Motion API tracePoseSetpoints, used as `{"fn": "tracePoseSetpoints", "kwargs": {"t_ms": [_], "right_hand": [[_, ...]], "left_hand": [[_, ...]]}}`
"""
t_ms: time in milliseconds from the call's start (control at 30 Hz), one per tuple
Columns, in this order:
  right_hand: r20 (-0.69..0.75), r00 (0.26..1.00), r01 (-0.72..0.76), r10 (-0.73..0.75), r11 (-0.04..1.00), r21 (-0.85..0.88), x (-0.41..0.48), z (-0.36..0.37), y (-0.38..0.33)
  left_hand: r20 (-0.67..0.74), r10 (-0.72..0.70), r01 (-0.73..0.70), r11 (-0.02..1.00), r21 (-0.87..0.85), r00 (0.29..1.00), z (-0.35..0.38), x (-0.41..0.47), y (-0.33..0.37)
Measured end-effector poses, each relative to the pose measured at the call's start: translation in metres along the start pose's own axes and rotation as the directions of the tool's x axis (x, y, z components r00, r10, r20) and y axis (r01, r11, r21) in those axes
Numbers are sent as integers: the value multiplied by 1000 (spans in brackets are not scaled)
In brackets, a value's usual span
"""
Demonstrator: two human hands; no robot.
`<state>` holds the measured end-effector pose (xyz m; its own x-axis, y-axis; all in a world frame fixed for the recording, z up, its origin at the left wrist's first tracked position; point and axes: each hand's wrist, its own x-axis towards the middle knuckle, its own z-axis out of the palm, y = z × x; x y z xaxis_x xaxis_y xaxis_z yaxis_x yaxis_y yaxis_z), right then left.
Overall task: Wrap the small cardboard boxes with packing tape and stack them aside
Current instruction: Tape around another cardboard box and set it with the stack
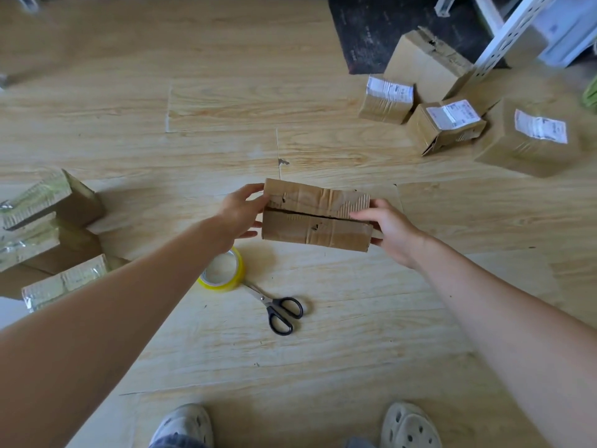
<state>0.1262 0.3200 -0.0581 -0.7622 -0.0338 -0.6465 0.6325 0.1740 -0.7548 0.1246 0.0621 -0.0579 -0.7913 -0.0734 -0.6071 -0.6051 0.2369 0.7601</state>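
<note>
Cardboard box (315, 215) in grip of left hand (240, 213) and right hand (392, 231); far white labels (452, 114) illegible.

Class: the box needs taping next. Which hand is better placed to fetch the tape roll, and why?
Probably the left hand: the yellow tape roll lies just below its wrist. The right hand holds the other end of the cardboard box, further from the roll.

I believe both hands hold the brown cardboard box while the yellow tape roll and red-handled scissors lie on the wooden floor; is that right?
Almost: the head view shows black-handled scissors, not red. The left hand and right hand do hold the brown cardboard box; the yellow tape roll lies on the wooden floor.
</note>
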Motion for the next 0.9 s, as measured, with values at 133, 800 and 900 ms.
{"fn": "tracePoseSetpoints", "kwargs": {"t_ms": [133,800,900], "right_hand": [[33,998,-63,61,997,50,-8,-1,3],[134,990,-31,32,999,-10,-15,13,52],[112,993,-41,43,999,-26,-6,21,57]], "left_hand": [[15,-25,25,1000,1,1000,3,-2,-5],[86,-140,139,990,22,986,13,-11,-53],[88,-133,136,990,-28,987,11,-6,-62]]}}
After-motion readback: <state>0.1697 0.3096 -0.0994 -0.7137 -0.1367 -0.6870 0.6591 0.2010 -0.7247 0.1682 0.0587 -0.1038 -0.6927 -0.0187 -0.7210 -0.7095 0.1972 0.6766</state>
